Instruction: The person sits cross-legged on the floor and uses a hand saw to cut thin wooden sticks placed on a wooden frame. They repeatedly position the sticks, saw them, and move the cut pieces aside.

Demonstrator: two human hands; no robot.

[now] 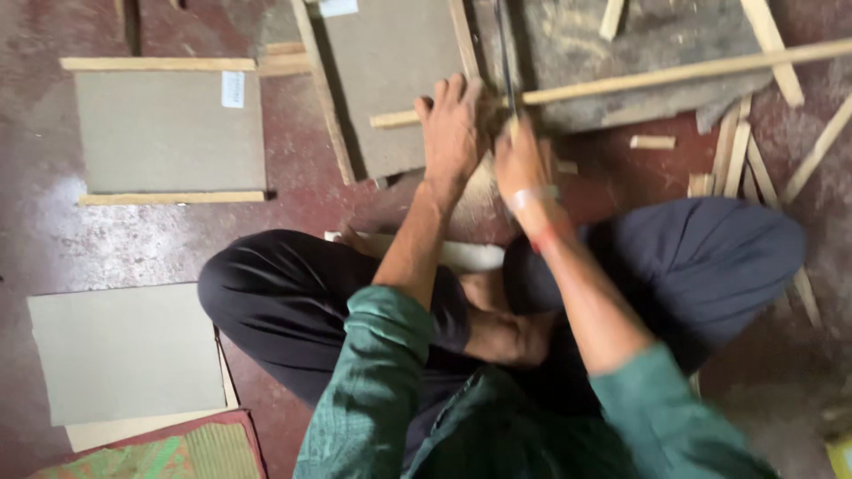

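Nearest are the green sleeves (373,390), and past them the person's crossed legs (293,302) in dark trousers, sitting on the red floor (53,239). A flat grey board (124,350) lies near on the left.

Farther out, the left hand (451,124) lies flat with its fingers spread, pressing down on a long thin wood strip (674,73). The right hand (522,164) is just beside it, curled round the handle of a saw (506,44). The picture is blurry there, so the grip is hard to see well.

The strip lies far out, in front of the knees. Its long way runs left to right, and the right end tips a little farther away. It rests on a grey panel (390,80). The saw crosses it and points away from the person.

The strip looks light, stiff and easy to snap. It would be best held close to the cut, where the left hand is. More framed panels (169,129) and loose sticks (737,151) lie far left and far right
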